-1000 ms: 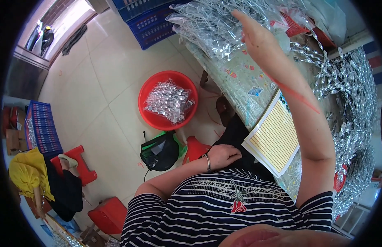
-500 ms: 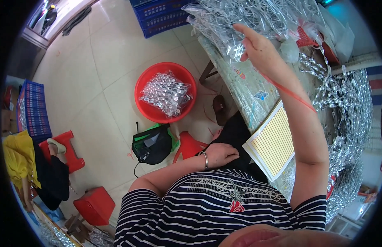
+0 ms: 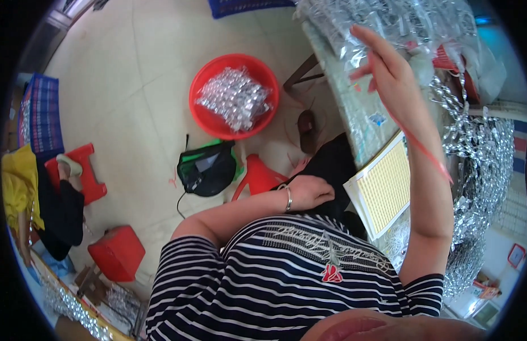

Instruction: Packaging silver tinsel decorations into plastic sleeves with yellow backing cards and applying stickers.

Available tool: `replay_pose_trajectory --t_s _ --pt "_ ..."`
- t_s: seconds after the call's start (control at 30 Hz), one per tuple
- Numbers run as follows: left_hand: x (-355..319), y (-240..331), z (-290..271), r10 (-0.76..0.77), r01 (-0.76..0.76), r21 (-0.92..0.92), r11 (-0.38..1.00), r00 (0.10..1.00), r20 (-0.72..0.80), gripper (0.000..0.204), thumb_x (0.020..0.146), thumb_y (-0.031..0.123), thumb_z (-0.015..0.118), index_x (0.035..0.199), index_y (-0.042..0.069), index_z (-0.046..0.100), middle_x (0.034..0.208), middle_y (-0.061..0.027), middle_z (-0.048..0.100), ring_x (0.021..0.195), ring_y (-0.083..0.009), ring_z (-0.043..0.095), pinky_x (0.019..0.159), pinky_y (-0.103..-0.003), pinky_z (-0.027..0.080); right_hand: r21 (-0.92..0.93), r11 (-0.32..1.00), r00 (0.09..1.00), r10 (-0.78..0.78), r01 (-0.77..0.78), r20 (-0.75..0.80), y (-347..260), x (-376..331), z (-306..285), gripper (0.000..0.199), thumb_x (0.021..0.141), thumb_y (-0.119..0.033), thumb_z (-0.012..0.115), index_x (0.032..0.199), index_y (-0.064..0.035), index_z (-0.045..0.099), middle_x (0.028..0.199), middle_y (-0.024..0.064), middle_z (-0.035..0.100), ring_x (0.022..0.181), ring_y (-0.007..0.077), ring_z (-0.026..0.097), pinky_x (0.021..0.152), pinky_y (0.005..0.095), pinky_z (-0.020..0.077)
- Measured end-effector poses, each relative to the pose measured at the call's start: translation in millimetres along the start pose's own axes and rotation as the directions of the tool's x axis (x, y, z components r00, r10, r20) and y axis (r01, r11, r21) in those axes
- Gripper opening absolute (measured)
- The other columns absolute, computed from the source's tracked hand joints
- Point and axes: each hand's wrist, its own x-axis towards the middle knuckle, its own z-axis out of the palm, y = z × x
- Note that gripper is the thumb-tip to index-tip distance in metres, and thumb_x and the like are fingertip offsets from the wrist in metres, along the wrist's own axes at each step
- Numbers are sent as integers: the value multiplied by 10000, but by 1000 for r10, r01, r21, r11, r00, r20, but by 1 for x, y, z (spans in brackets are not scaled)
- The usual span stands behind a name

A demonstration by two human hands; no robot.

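Note:
My left hand [image 3: 310,191], with a silver bangle [image 3: 287,199] at its wrist, rests on my black-trousered thigh. Its fingers are curled together, and nothing shows in them. Raised over the table's left edge is my right hand [image 3: 391,79], index finger stretched out and the others apart, half bent. A thin red strip [image 3: 424,149] lies along that forearm up to the palm side; whether any finger touches its end is hidden. Beyond the fingers is a heap of shiny silver twisted strips in clear plastic [image 3: 400,20]. A pale yellow lined board [image 3: 383,190] lies nearest my lap.
A red basin [image 3: 198,116] of silver pieces stands on the tiled floor, near a black bag [image 3: 209,170] and a red stool [image 3: 258,176]. Silver strands [image 3: 485,170] hang at the right. Another person in yellow [image 3: 22,176] sits at the left beside blue crates [image 3: 44,113].
The view has shifted, so the basin and crates sit higher in the picture. My right hand still hovers over the table, its fingers a little more spread; my left stays on my thigh.

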Motion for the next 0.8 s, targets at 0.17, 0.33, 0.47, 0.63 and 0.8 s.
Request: replay_pose_trajectory --t_s 0.17,0.33,0.47,0.63,0.8 --pt "1 4 -3 -88 86 27 996 994 64 208 887 294 545 905 121 659 891 -104 648 872 -303 622 743 -410 499 195 949 932 181 -249 314 -1 -110 40 370 979 -34 372 1332 -57 483 1001 39 615 607 53 544 517 169 405" --pt "-7 4 5 -58 60 13 998 995 -77 162 851 252 580 882 110 652 873 -111 648 845 -321 624 721 -423 502 181 769 760 511 -613 401 36 -203 62 253 979 -89 453 1203 -40 561 730 13 535 564 62 462 515 190 384" --pt "-10 -2 16 -20 22 21 1000 997 -75 153 871 228 576 887 101 658 861 -85 645 845 -294 620 723 -402 495 133 751 756 607 -647 245 86 -283 71 186 964 -125 499 1064 -31 624 673 15 508 583 86 452 534 219 383" --pt "0 21 19 99 -94 99 991 994 -50 151 890 213 585 893 88 670 853 -75 641 828 -272 613 722 -373 485 9 753 752 657 -658 -56 124 -378 59 175 943 -121 507 1052 -27 607 885 207 653 833 345 648 730 371 499" --pt "-3 35 26 80 -86 171 982 996 40 114 866 140 620 915 53 675 854 -99 637 819 -276 613 736 -341 482 -86 602 607 774 -794 -180 140 -487 77 230 919 -181 515 1136 -106 523 880 247 638 840 430 615 690 488 484"
